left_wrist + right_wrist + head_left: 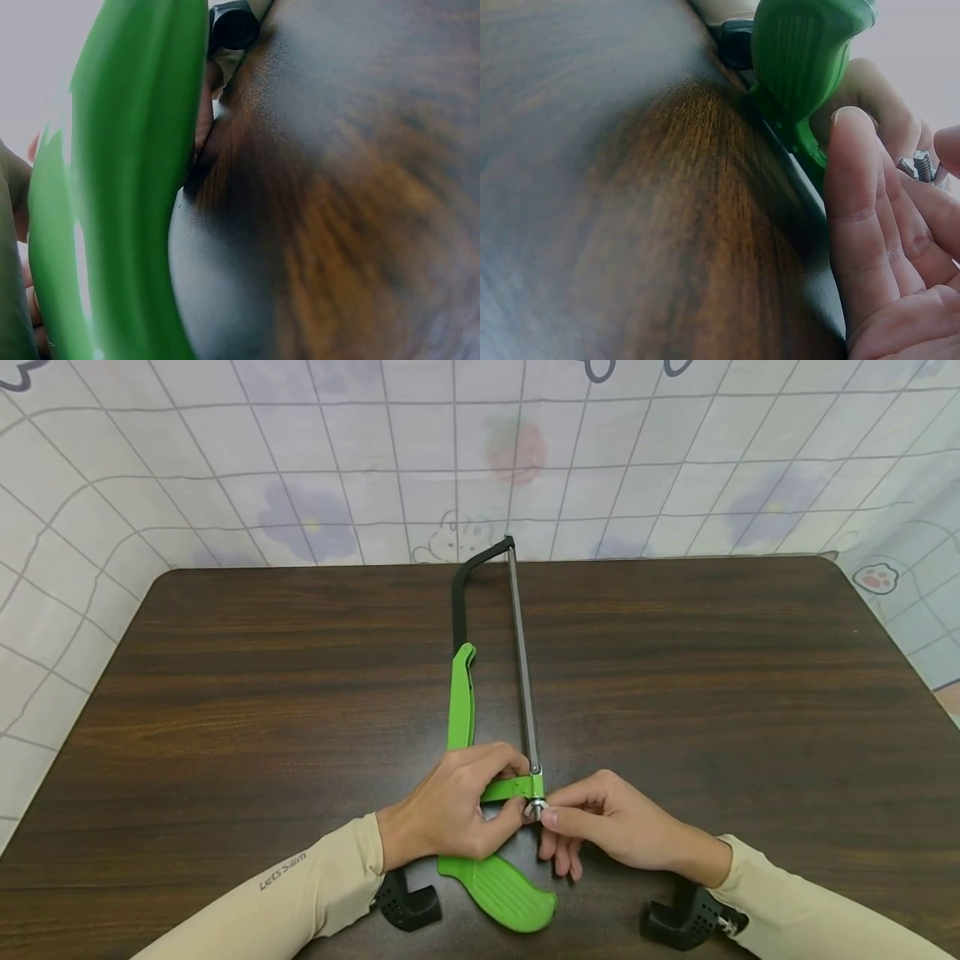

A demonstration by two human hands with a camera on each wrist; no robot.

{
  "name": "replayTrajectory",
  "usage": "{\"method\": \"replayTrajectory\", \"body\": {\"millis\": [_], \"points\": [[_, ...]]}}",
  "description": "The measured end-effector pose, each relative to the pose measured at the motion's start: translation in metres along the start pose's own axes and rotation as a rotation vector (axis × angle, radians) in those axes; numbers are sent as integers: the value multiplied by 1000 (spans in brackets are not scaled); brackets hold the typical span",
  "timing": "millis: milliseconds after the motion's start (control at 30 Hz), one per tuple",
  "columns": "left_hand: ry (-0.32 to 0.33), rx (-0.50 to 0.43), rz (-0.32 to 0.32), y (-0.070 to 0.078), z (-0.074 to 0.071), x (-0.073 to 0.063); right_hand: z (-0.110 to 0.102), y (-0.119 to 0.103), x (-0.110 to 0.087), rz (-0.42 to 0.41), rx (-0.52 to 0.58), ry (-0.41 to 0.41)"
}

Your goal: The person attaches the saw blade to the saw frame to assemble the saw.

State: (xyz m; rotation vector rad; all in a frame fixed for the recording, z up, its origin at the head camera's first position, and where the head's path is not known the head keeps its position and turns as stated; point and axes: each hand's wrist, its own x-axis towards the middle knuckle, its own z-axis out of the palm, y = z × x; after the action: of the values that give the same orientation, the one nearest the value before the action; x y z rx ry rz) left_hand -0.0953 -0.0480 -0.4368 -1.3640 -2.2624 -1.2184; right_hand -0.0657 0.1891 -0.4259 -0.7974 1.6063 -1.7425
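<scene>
A hacksaw with a green frame [461,710], a black front arm [459,602] and a grey blade [523,668] lies lengthwise on the table in the head view. My left hand [465,797] curls over the frame by the lower blade mount, thumb close to a metal wing nut [536,810]. Thumb and forefinger of my right hand [618,822] pinch that wing nut from the right, the other fingers loosely bent below. The green handle [510,893] points toward me; it fills much of the left wrist view. In the right wrist view the wing nut [922,166] shows beside the fingers [855,172].
The dark wooden table [712,677] extends on both sides of the saw. Behind it hangs a white gridded cloth [420,435] with flower prints. Black camera mounts [408,906] sit under both wrists, by the cream sleeves [315,881].
</scene>
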Motion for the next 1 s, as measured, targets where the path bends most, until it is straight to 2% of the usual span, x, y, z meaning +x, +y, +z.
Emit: {"method": "replayTrajectory", "body": {"millis": [600, 833, 1000], "points": [[6, 7, 10, 0, -1, 2, 0, -4, 0, 11, -4, 5], [4, 3, 7, 0, 0, 1, 1, -2, 1, -31, 26, -11], [2, 1, 3, 0, 1, 0, 0, 0, 0, -19, 8, -5]]}}
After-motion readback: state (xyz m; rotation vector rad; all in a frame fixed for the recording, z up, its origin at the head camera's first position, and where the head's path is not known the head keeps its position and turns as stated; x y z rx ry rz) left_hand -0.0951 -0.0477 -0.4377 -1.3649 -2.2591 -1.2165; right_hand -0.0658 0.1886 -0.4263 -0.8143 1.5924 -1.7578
